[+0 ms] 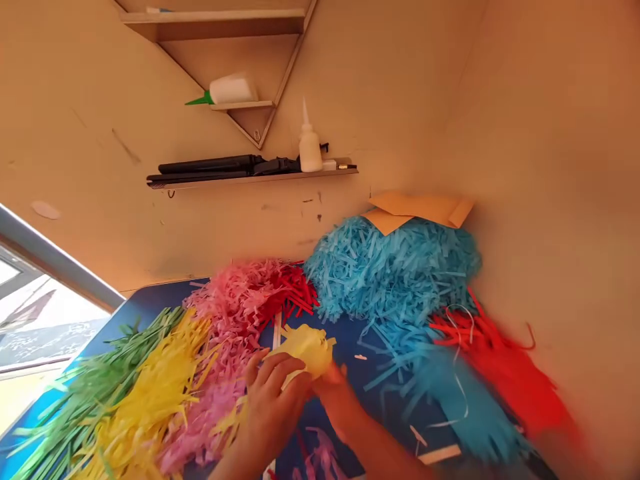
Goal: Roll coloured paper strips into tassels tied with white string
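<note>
Low in the frame's centre, both hands close on a yellow paper bundle [309, 350] — left hand [273, 400] fingers curled over it, right hand [336, 393] pinching beneath — above the blue table [345, 333].

Both hands, left hand [270, 400] and right hand [337, 393], clasp yellow paper bundle [310, 350] over blue worktop [145, 307]; coloured fringe piles around, blue fringe pile [395, 267] behind

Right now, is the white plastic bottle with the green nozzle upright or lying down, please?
Lying down: the white plastic bottle rests on its side on the small wooden shelf, nozzle pointing left.
</note>
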